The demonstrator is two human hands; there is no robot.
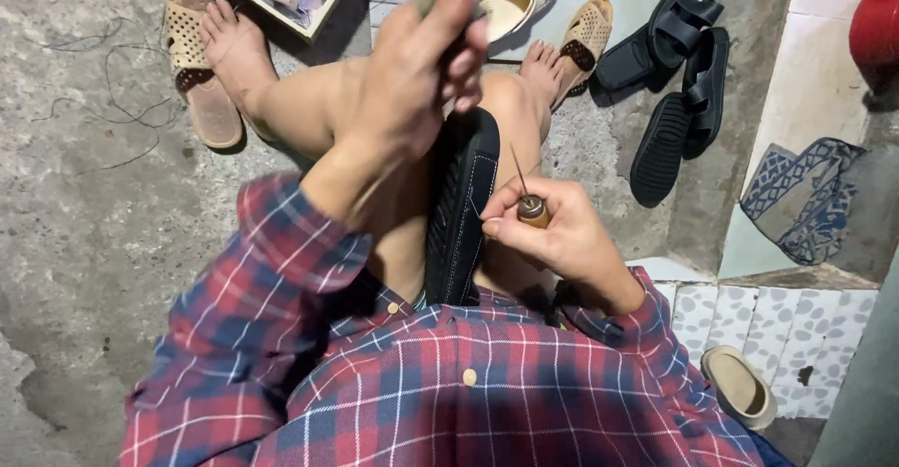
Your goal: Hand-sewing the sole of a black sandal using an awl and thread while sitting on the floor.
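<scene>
Black sandal [461, 214], red-blue plaid shirt [449, 383]

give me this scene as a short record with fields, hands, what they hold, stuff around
setting: person seated on a rough concrete floor, legs crossed, plaid shirt
left hand: raised above the knees, fingers pinched shut; what it grips cannot be told
right hand: shut on a wooden-handled awl, needle pointing up
between the knees: black shoe sole with white stitching, standing on edge
nearby footwear: black sandals, tan perforated slippers, beige shoe
other: patterned mat, loose threads on the floor
</scene>
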